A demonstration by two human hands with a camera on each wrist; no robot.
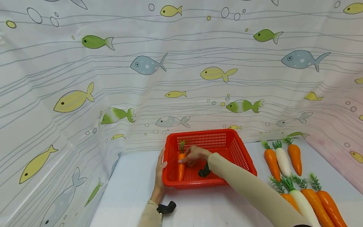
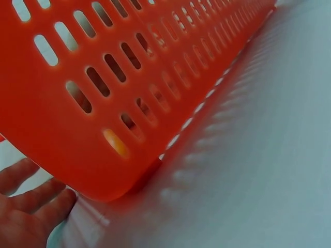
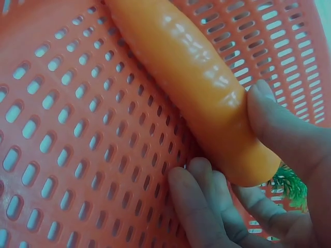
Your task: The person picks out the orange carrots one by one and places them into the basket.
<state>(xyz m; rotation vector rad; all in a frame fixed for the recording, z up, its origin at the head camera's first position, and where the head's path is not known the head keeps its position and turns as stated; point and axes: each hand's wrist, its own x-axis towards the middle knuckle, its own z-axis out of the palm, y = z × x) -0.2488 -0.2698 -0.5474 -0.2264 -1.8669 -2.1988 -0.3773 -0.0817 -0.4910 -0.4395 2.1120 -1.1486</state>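
Inside the red plastic basket point(image 1: 210, 182), an orange carrot point(image 1: 181, 173) with a green top lies along the left side. My right hand point(image 1: 195, 155) holds it near its leafy end. In the right wrist view the thumb presses one side of the carrot point(image 3: 186, 67), while the other fingers reach around its thick end, partly hidden. My left hand point(image 1: 160, 170) grips the basket's left wall, thumb over the rim and fingers along the outside. The left wrist view shows those fingers point(image 2: 39, 199) against the edge of the basket point(image 2: 46, 119).
To the right on the white table point(image 1: 127, 183) lie several more carrots point(image 1: 295, 157) and two white radishes point(image 1: 283, 160), in two groups. A fish-patterned sheet point(image 1: 184, 107) hangs behind the basket and along both sides.
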